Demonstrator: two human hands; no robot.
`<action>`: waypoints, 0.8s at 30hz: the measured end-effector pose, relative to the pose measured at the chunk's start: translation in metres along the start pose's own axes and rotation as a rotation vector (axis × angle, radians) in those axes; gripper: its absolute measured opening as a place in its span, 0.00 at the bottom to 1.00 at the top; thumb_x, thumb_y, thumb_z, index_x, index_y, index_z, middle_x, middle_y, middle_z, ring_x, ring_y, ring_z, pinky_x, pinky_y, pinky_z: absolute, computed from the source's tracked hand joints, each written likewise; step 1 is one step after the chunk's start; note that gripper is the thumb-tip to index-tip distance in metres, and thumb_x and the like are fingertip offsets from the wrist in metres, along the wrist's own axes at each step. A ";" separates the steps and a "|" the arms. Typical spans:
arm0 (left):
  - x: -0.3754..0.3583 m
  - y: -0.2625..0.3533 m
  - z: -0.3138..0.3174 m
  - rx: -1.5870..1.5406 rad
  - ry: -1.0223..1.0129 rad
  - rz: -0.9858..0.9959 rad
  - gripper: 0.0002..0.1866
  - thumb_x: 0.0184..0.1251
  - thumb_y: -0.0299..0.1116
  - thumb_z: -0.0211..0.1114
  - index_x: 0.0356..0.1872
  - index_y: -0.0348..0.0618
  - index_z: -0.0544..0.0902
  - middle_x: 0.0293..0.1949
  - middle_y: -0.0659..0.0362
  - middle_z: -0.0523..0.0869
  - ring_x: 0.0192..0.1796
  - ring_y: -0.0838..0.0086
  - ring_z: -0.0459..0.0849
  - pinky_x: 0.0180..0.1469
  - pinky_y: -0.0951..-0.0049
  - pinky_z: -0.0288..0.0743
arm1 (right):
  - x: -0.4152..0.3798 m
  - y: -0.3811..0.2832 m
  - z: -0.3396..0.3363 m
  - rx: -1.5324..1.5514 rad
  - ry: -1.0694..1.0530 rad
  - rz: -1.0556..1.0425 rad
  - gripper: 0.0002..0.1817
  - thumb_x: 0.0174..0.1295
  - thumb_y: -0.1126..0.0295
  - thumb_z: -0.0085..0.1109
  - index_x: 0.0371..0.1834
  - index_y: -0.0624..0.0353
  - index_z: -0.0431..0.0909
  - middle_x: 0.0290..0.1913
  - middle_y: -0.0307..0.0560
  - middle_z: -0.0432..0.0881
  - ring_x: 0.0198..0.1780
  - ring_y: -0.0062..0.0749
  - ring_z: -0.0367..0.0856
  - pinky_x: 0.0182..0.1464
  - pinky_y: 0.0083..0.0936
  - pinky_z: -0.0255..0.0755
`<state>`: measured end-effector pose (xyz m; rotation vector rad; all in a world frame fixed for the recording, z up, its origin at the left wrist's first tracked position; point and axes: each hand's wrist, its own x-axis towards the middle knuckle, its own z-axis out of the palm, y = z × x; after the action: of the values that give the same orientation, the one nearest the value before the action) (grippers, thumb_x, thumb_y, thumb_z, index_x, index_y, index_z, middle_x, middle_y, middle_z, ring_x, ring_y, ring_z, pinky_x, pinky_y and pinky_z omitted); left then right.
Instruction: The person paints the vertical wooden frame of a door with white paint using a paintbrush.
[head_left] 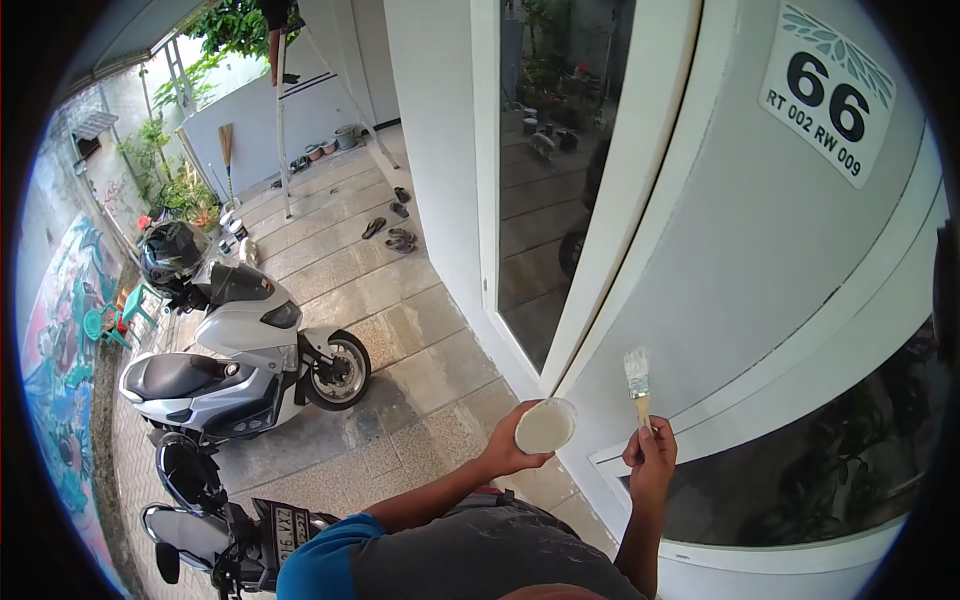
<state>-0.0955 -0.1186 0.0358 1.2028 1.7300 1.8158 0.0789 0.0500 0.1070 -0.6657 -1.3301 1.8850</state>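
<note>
The brush (637, 384) showed white bristles, a silvery ferrule and a straw-coloured handle. The cup (571, 411) was white; its contents (545, 428), cream. The wall (740, 230) read pale grey, the window frame (630, 190) white. The number sign (830, 95) was white, with black figures and a grey-blue leaf pattern. The shirt (470, 555) was dark grey, its sleeve (322, 562) blue. The motorbike (240, 332) was white and silver, its seat (180, 376) black. The mural (62, 350) mixed turquoise, blue and pink.

Wears a dark grey shirt (440, 560) with a blue sleeve (318, 562) at the shirt's left side. Shows thin pale streaks (525, 522) across the shirt's front, toward its right. Goes bare-armed below the sleeve.
</note>
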 end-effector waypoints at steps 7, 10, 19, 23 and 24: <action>0.003 -0.013 -0.031 -0.051 0.018 -0.028 0.48 0.41 0.37 0.81 0.67 0.39 0.66 0.60 0.52 0.77 0.63 0.65 0.76 0.66 0.64 0.68 | 0.013 0.010 0.036 -0.021 -0.017 -0.029 0.08 0.71 0.71 0.52 0.46 0.63 0.72 0.24 0.38 0.71 0.22 0.20 0.66 0.25 0.18 0.62; 0.003 -0.020 -0.039 -0.064 0.018 -0.028 0.49 0.40 0.38 0.82 0.67 0.38 0.67 0.60 0.52 0.77 0.64 0.65 0.76 0.66 0.63 0.68 | 0.016 0.019 0.047 -0.008 -0.021 -0.020 0.07 0.71 0.70 0.51 0.46 0.62 0.72 0.24 0.39 0.71 0.23 0.21 0.67 0.26 0.18 0.63; -0.001 -0.007 -0.036 -0.118 0.079 0.027 0.50 0.40 0.41 0.85 0.66 0.37 0.67 0.59 0.51 0.79 0.62 0.65 0.77 0.65 0.65 0.69 | 0.009 0.022 0.054 -0.004 -0.070 0.007 0.08 0.71 0.69 0.53 0.46 0.62 0.72 0.25 0.40 0.73 0.24 0.22 0.69 0.27 0.20 0.65; -0.003 0.008 -0.017 -0.138 0.077 0.050 0.50 0.40 0.41 0.85 0.66 0.37 0.67 0.59 0.52 0.79 0.62 0.65 0.77 0.65 0.65 0.69 | 0.011 0.001 0.038 -0.010 -0.127 0.002 0.06 0.71 0.71 0.52 0.46 0.62 0.73 0.28 0.40 0.74 0.27 0.22 0.71 0.29 0.20 0.66; -0.003 0.012 -0.013 -0.129 0.080 0.044 0.49 0.40 0.41 0.84 0.66 0.37 0.68 0.59 0.52 0.79 0.62 0.65 0.77 0.65 0.65 0.69 | 0.014 -0.006 0.033 -0.016 -0.140 -0.032 0.07 0.70 0.72 0.53 0.46 0.63 0.74 0.29 0.41 0.75 0.28 0.23 0.72 0.30 0.20 0.67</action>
<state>-0.1006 -0.1310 0.0474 1.1392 1.6116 1.9933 0.0470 0.0432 0.1239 -0.5249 -1.4360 1.9266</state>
